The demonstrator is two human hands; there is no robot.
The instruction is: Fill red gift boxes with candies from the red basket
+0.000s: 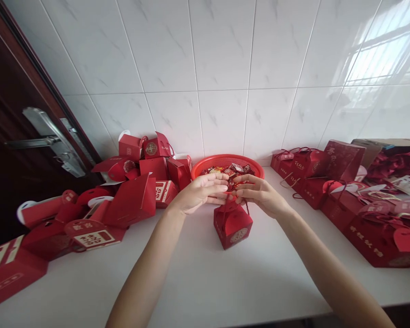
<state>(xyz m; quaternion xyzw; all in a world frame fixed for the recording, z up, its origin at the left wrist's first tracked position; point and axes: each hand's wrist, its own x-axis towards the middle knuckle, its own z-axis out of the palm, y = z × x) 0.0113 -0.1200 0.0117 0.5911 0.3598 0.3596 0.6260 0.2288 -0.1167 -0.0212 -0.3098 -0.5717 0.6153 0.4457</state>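
In the head view, a small red box [228, 230] with a round gold emblem [239, 235], rounded top flaps and a dark red cord [248, 208] is at the middle of the tabletop [198, 273], in front of the red basket [208, 162]. Its top lies just below and between the left grip [198, 193] and right grip [262, 196], both with fingers bent inward, tips near one another; I cannot tell whether either pinches the cord or flaps.

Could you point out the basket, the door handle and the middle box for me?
Basket [228, 160]: head view, inside of its back wall.
Door handle [32, 142]: head view, on the lever.
Middle box [235, 228]: head view, on its front side.
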